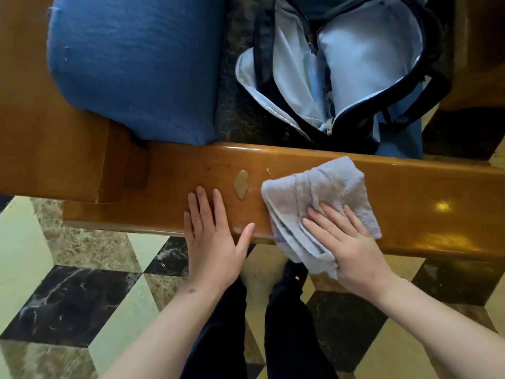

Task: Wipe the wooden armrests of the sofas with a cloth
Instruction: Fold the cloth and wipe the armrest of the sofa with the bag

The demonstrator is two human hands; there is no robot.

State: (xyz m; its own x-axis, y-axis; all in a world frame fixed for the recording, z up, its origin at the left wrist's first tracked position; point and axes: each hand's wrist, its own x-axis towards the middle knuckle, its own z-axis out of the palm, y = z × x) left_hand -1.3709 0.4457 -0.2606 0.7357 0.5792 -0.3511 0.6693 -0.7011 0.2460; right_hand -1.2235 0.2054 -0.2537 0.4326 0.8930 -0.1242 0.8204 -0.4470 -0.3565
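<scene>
Grey cloth (317, 198) lies flat under the right hand (347, 242).

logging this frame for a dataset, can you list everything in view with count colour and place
armrest: 1, glossy brown wood, across the middle
cloth: 1, pale grey, folded on the armrest, right of centre
patch: 1, dull tan, on the armrest left of the cloth
cushion: 1, blue, on the seat, top left
bag: 1, dark with pale lining, open, on the seat, top right
floor: marble tiles in black, cream and brown, below
legs: 2, dark trousers, bottom centre
left hand: flat on the armrest
right hand: pressing the cloth
</scene>
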